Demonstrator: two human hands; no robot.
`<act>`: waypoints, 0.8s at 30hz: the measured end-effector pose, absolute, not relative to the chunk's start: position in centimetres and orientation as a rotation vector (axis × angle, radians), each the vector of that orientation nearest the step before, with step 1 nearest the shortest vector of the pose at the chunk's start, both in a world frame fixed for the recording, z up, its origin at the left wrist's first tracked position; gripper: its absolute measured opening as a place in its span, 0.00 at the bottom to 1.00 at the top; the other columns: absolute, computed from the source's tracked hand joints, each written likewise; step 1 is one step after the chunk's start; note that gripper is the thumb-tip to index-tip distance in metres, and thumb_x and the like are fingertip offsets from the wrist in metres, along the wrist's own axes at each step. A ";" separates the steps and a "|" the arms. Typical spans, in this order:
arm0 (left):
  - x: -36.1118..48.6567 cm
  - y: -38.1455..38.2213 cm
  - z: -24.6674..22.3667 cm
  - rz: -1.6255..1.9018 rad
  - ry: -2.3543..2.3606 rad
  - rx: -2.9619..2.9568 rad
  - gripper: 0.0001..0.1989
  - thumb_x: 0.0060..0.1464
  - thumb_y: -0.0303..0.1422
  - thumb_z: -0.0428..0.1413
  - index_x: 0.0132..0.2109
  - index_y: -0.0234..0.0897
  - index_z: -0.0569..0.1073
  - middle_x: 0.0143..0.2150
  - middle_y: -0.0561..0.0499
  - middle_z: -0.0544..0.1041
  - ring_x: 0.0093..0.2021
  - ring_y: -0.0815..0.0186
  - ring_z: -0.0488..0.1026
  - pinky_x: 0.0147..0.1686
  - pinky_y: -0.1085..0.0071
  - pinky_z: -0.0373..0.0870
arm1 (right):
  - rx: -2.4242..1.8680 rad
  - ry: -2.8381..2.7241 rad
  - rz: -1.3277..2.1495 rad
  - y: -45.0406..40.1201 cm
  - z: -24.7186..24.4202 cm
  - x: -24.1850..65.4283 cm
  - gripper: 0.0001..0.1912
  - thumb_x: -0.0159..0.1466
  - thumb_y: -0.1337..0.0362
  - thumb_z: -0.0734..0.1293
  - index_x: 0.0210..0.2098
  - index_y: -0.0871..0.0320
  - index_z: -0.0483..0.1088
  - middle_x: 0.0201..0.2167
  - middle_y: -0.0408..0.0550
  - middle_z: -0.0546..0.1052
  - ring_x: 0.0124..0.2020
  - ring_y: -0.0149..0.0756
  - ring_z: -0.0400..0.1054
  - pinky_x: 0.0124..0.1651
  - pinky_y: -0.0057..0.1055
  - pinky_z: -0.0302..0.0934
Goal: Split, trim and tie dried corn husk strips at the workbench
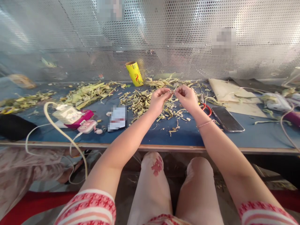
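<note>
My left hand and my right hand meet fingertip to fingertip above the blue table. The fingers of each are pinched together at a tiny brownish bit, too small to name. Under and around them spreads a pile of short, curled, pale yellow-green plant pieces, with loose shreds nearer the front edge. Just right of my right wrist lie scissors with red handles. A dark-screened phone rests beside the scissors.
Long dry strips are heaped at left. A yellow tube leans near the perforated metal wall. A power adapter, its pale cable, an earphone case and a blurred phone-like item lie left; beige sheets lie right.
</note>
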State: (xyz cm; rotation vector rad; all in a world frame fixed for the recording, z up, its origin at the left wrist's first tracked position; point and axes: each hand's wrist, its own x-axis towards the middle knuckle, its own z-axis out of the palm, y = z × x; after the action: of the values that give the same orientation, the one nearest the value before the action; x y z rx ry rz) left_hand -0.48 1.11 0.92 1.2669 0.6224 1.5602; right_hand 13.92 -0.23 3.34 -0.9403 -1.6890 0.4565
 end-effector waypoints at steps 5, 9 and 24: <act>-0.6 1.4 0.9 1.507 0.620 1.224 0.06 0.47 0.27 0.61 0.35 0.39 0.73 0.35 0.54 0.77 0.40 0.69 0.76 0.50 0.64 0.71 | -0.969 -1.691 0.384 -0.1 3.2 14.0 0.02 0.56 0.67 0.63 0.30 0.57 0.65 0.22 0.40 0.68 0.23 0.28 0.59 0.30 0.29 0.55; -0.4 1.0 1.3 1.480 0.599 1.145 0.06 0.46 0.23 0.60 0.33 0.38 0.74 0.32 0.55 0.77 0.39 0.69 0.76 0.50 0.65 0.70 | -0.960 -1.740 0.248 -0.1 3.2 14.1 0.03 0.57 0.69 0.62 0.31 0.57 0.67 0.26 0.42 0.70 0.26 0.30 0.61 0.32 0.29 0.57; 0.0 -0.1 2.1 1.493 0.635 1.015 0.07 0.45 0.20 0.58 0.30 0.36 0.73 0.27 0.55 0.76 0.34 0.73 0.75 0.46 0.71 0.70 | -0.867 -1.829 0.097 -0.1 3.0 14.3 0.06 0.59 0.69 0.64 0.34 0.56 0.72 0.32 0.45 0.69 0.28 0.30 0.60 0.35 0.32 0.59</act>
State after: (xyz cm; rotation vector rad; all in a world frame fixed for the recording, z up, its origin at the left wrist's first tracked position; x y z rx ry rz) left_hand -0.01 -0.06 2.09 1.0146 0.6349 1.4929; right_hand 14.26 -0.09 2.96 -0.8667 -1.8285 0.0972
